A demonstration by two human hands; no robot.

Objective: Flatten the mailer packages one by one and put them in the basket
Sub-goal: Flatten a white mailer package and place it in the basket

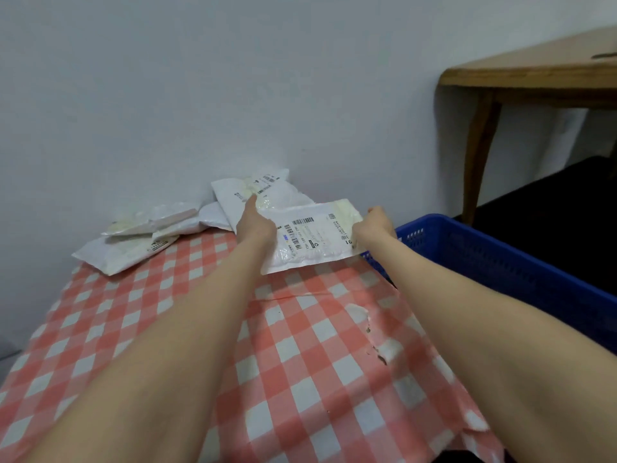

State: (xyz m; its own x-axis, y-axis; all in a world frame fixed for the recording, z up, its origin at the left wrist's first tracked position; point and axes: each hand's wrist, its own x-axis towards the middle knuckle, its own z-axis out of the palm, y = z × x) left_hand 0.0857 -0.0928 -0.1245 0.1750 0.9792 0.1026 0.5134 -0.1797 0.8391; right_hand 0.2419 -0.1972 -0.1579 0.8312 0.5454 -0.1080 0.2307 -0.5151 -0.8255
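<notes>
White mailer (312, 243) pinched, left grip (255, 225), right grip (375, 225)

We record soft, even, rather dim indoor light, with faint shadows. Frame edges bow from wide-angle distortion; print on the mailer (310, 238) reads soft.

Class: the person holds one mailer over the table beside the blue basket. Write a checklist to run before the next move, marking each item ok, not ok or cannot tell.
1. The left hand grips the held mailer at its left edge: ok.
2. The right hand grips its right edge: ok.
3. The held mailer is flattened: cannot tell; its surface looks slightly bumpy.
4. The blue basket stands beside the mailer's right edge: ok.
5. Room inside the basket: cannot tell; the inside is hidden.
</notes>
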